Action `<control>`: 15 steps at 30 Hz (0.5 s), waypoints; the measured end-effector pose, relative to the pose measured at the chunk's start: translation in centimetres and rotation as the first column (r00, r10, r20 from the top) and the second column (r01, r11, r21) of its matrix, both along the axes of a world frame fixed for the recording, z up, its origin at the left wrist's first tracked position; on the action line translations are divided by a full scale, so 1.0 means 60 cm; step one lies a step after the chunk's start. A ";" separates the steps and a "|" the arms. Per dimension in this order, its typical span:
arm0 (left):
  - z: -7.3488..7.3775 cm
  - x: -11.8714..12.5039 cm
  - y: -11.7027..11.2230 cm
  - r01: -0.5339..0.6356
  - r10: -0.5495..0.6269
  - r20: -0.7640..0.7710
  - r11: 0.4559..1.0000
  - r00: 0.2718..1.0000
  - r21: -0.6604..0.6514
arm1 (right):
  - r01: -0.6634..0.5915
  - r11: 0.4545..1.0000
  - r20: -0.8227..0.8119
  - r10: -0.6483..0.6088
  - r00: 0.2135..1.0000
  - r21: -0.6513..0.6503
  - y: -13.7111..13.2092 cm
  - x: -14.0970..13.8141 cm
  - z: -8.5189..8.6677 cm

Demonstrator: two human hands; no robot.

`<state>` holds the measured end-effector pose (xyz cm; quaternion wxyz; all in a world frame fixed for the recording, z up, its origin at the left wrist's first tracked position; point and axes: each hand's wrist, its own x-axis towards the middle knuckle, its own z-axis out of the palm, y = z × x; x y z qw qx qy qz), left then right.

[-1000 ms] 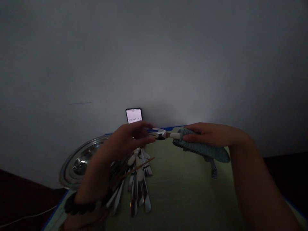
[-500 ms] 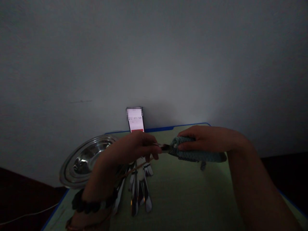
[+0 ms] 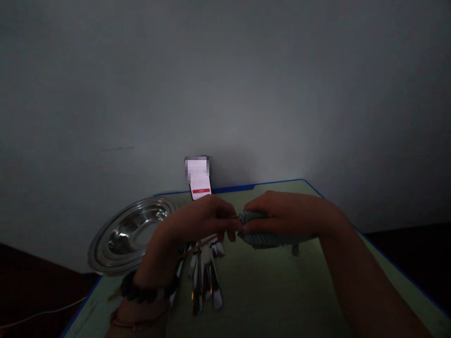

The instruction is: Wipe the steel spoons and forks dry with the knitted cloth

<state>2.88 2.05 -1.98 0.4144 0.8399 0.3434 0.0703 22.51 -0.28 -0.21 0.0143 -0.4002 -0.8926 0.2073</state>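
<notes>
My left hand [image 3: 197, 223] is closed in a pinch on the end of a spoon [image 3: 235, 218], of which only a sliver shows between my hands. A grey-blue cloth [image 3: 262, 234] is wrapped around the rest of the spoon, and my right hand [image 3: 285, 216] is closed over that cloth. The two hands meet above the green mat [image 3: 275, 291]. Beneath my left hand lies a pile of several steel spoons [image 3: 204, 277] with a thin wooden stick across it.
A round steel plate [image 3: 127, 234] sits at the left, overhanging the mat's edge. A phone [image 3: 198, 177] with a lit screen leans against the wall behind the mat. A white cable [image 3: 42, 315] runs at lower left. The scene is dim.
My right hand slid the cloth leftward along the spoon until it covers the bowl. The hands have closed together and dropped slightly.
</notes>
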 end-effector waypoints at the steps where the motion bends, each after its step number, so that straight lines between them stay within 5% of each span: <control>1: -0.001 -0.002 0.001 0.003 -0.003 0.010 1.000 1.000 -0.020 | -0.007 1.000 -0.012 0.007 1.000 -0.014 0.001 0.000 -0.001; 8: 0.002 -0.036 0.003 -0.032 0.040 0.083 0.994 0.996 -0.104 | -0.019 0.976 -0.135 -0.010 0.991 -0.216 0.014 0.027 -0.008; 15: 0.006 -0.058 0.005 -0.104 0.112 0.106 0.992 0.988 -0.077 | 0.076 0.966 -0.118 -0.107 0.987 -0.246 0.019 0.052 -0.018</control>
